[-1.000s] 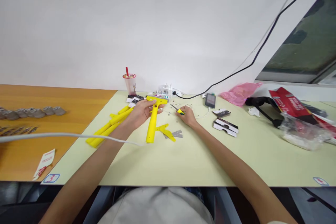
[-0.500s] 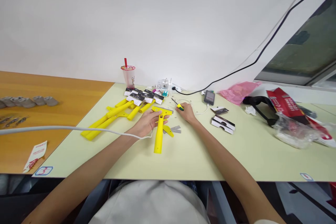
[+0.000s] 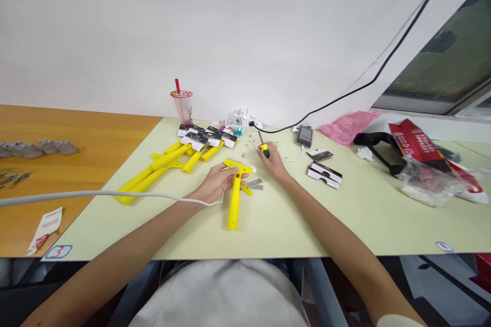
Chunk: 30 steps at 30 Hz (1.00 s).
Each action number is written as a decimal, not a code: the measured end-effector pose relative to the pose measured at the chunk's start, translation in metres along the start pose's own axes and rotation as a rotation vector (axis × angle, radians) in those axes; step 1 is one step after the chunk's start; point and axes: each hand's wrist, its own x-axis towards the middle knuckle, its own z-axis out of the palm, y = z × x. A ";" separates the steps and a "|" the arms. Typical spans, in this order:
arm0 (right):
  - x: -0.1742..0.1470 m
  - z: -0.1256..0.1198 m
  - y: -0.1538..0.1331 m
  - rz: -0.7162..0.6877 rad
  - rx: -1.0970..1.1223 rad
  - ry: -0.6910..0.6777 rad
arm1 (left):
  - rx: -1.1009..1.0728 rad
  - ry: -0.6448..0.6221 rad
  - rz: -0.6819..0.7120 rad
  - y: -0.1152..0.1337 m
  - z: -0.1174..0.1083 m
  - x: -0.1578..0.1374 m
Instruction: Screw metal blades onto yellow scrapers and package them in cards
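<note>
My left hand (image 3: 217, 182) is closed on a yellow scraper (image 3: 233, 202) by its head, with the handle pointing toward me. In my right hand (image 3: 274, 162) is a screwdriver (image 3: 264, 149) with a yellow and green handle, its shaft tilted up and away from me. Flat grey blades (image 3: 256, 184) and a loose yellow piece (image 3: 246, 190) lie on the table just behind the held scraper. To the left is a pile of yellow scrapers (image 3: 151, 176), some with black and white cards (image 3: 195, 140). Small screws (image 3: 243, 154) lie behind the scraper head.
A cup with a red straw (image 3: 183, 107) stands at the back, near a power strip (image 3: 241, 119). On the right are a phone (image 3: 305, 135), folded cards (image 3: 325, 174), a pink bag (image 3: 347, 127) and a red box (image 3: 418, 143). A grey cable (image 3: 115, 193) crosses my left wrist.
The screwdriver has turned from pointing left to standing more upright in my right hand. The scraper, still in my left hand, has shifted slightly toward me. The whole view has moved a little.
</note>
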 end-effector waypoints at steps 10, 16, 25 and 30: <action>-0.022 0.006 -0.068 -0.010 0.301 -0.257 | -0.048 0.052 0.127 0.000 -0.012 0.010; -0.027 0.013 -0.071 -0.094 0.279 -0.230 | -0.023 0.048 0.103 -0.002 -0.015 0.013; -0.027 0.014 -0.072 -0.008 0.313 -0.284 | 0.005 0.080 0.065 -0.004 -0.013 0.011; -0.025 0.012 -0.074 0.109 0.394 -0.328 | 0.002 0.068 0.065 -0.003 -0.014 0.010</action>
